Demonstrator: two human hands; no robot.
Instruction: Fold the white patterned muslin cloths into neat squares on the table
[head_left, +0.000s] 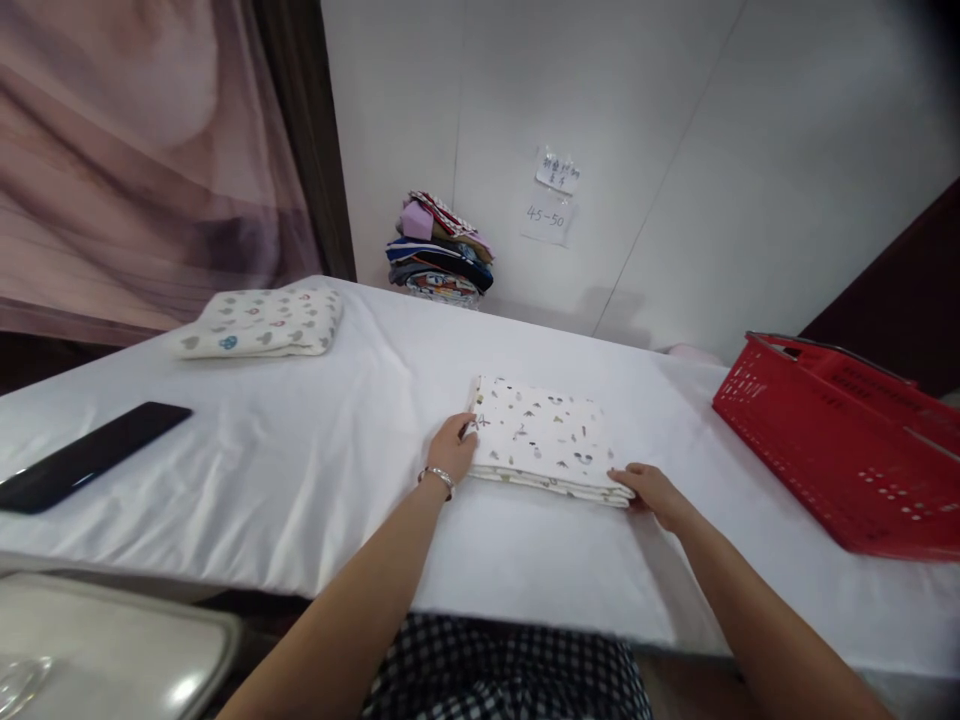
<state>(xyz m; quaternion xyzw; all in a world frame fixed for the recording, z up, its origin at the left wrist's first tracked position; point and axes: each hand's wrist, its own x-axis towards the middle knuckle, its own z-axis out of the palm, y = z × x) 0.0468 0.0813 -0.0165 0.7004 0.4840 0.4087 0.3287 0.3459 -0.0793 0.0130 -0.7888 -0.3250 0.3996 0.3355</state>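
A folded white cloth with small printed figures [544, 430] lies flat on the white-covered table [330, 470] in front of me. At its left edge, my left hand [452, 448], with a silver bracelet at the wrist, grips the side with thumb and fingers. My right hand [651, 492] pinches the near right corner, where the folded layers show one above the other. Farther back on the left rests another folded white cloth with grey, blue and pink prints [262, 322], apart from both hands.
A red plastic basket [847, 440] stands at the right. A dark phone-like slab [94, 455] lies at the left. Behind the table rises a stack of folded fabrics [441, 250], near handwritten paper signs [551, 195] on the wall. A pale stool-like surface [112, 640] is at lower left.
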